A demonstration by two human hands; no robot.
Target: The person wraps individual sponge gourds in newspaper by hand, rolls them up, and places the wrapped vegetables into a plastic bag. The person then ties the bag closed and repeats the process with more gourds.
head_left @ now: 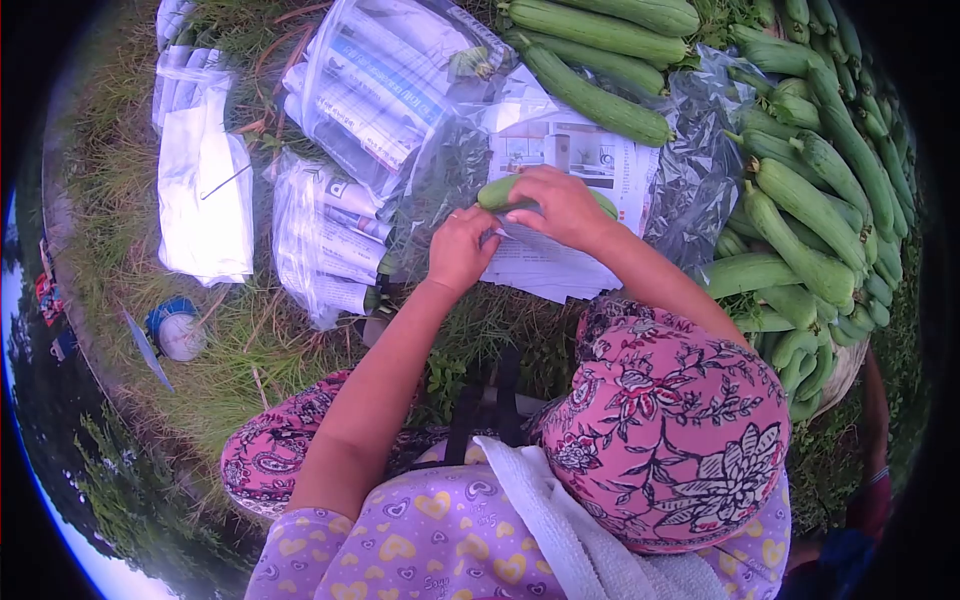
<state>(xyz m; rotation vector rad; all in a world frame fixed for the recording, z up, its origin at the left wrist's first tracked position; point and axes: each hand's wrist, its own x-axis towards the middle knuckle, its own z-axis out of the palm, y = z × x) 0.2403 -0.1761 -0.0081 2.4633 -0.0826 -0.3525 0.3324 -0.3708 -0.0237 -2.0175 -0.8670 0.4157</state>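
Observation:
A green sponge gourd (pixel 497 192) lies across a stack of newspaper sheets (pixel 540 262) in front of me. My right hand (pixel 560 208) is closed over the gourd from above, and its far end shows past my fingers. Just left of it, my left hand (pixel 463 248) has its fingers drawn together at the paper's edge, by the gourd's near end. A small white corner of paper shows at its fingertips. Clear plastic sheeting (pixel 705 140) lies beside the stack on the right. Several loose gourds (pixel 600 95) rest beyond the paper.
A large heap of sponge gourds (pixel 800 200) fills the right side. Plastic bags with newspaper-wrapped gourds (pixel 325 235) lie at the left, near a white plastic bag (pixel 205 190). A blue-and-white round object (pixel 180 330) sits on the grass. Another person's arm (pixel 875 410) shows at far right.

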